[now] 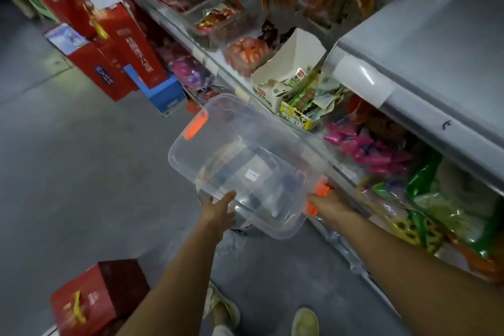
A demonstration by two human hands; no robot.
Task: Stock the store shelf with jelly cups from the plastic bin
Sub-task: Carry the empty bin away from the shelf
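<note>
Holds a clear plastic bin (174, 155) out in front with both hands, above the grey aisle floor (68, 172) and just beside the store shelf (409, 106). Grips the bin's near long rim with the left hand (218, 207), thumb laid along the edge, fingers tucked below and hidden. Clasps the near right corner with the right hand (327, 200), closed round the rim at the near orange latch (317, 194). Carries the bin tilted, far end higher, with the far orange latch (195, 125) towards the aisle. Shows a small white label (251, 174) through the see-through base; cannot tell from the blur whether anything lies inside.

On the shelf to the right: pink and purple packets (365, 150), too blurred to name more closely, and green bags (450, 199) nearer the camera. Further along: an open cardboard display carton (286, 73) with green sachets, then clear trays of red and orange snacks (245, 54). Across the far left: stacked red gift boxes (120, 43) and a blue box (166, 95) on the floor. At bottom left: another red gift box (98, 300) with a yellow tassel. Below the arms: two pale shoes (305, 322) on the floor
</note>
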